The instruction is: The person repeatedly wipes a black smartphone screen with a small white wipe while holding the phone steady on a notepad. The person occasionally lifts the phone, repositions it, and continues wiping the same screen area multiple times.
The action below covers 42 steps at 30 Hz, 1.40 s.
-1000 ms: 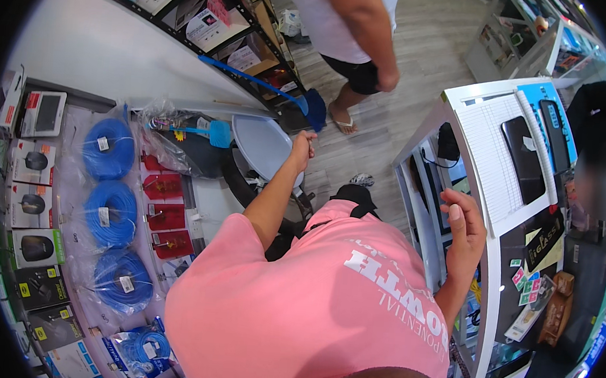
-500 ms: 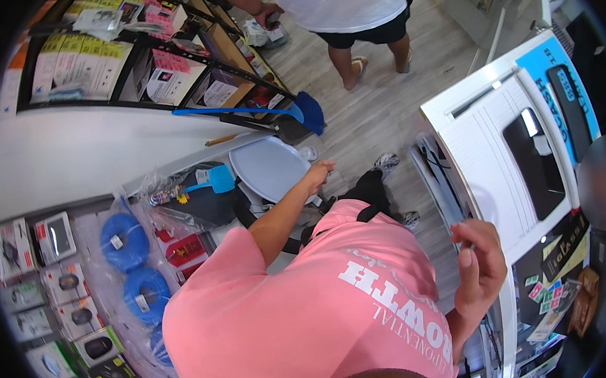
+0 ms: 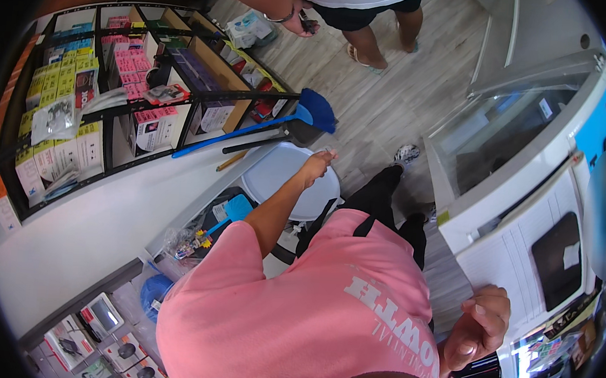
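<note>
My left arm reaches forward over a pale grey rounded plastic surface (image 3: 269,176), perhaps a seat. My left hand (image 3: 314,169) is above its right part, fingers curled together; whatever they hold, if anything, is hidden. Low on the right, beside my pink shirt (image 3: 295,308), my right hand (image 3: 476,326) is raised with loosely bent fingers. Its thumb stands apart from them and I see nothing between. Nearest to that hand is a white cabinet-like unit (image 3: 515,263) with a dark window. A light blue fly swatter (image 3: 237,205) lies left of my left forearm.
Shelves of boxed goods (image 3: 57,87) fill the upper left. A blue broom (image 3: 315,110) and dark dustpan (image 3: 300,130) rest at their corner. Another person (image 3: 358,0) stands ahead, holding a small dark object. Boxed computer mice (image 3: 126,352) lie at the lower left; wood-look floor (image 3: 371,116) runs between.
My view has shifted, showing more shelving and a glazed side of the white unit. My right hand sits lower, its fingers more bent. The other person appears higher in the picture.
</note>
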Each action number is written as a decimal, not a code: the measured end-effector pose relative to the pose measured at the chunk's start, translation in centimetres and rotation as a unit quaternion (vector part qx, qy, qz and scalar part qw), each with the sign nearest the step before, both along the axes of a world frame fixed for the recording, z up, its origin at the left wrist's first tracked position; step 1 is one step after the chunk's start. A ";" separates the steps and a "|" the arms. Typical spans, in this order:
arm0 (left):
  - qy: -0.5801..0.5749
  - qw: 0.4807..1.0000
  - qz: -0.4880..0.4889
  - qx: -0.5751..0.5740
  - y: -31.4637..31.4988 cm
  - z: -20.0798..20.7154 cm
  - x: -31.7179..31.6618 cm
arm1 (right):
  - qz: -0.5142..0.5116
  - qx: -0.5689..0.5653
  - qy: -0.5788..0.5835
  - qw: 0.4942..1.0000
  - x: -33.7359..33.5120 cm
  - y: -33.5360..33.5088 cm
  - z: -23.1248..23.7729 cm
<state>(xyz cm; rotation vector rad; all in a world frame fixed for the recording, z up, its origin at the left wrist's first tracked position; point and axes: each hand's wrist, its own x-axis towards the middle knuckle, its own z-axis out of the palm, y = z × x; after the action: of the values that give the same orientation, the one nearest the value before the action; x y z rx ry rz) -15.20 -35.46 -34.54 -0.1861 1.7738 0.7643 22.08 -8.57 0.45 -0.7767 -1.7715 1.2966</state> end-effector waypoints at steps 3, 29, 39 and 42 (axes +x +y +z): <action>-0.037 0.999 -0.004 -0.001 -0.6 0.0 0.2 | 0.007 -0.003 0.019 1.000 0.9 0.0 -1.0; 0.418 0.876 -0.225 -0.084 8.4 -1.4 -29.3 | 0.023 -0.028 -0.133 0.991 3.7 -0.1 1.0; 0.511 0.813 -0.259 -0.106 9.1 2.9 -38.4 | 0.123 -0.082 -0.050 0.988 4.1 1.7 0.7; 0.518 0.737 -0.421 -0.103 11.1 -1.6 -27.6 | 0.113 -0.018 -0.124 0.986 2.7 0.5 0.4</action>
<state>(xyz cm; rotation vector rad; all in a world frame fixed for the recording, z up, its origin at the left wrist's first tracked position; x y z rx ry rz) -42.77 -24.38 -36.19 1.0579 2.6249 -0.1012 24.80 -8.08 0.82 -0.8044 -2.0884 1.4327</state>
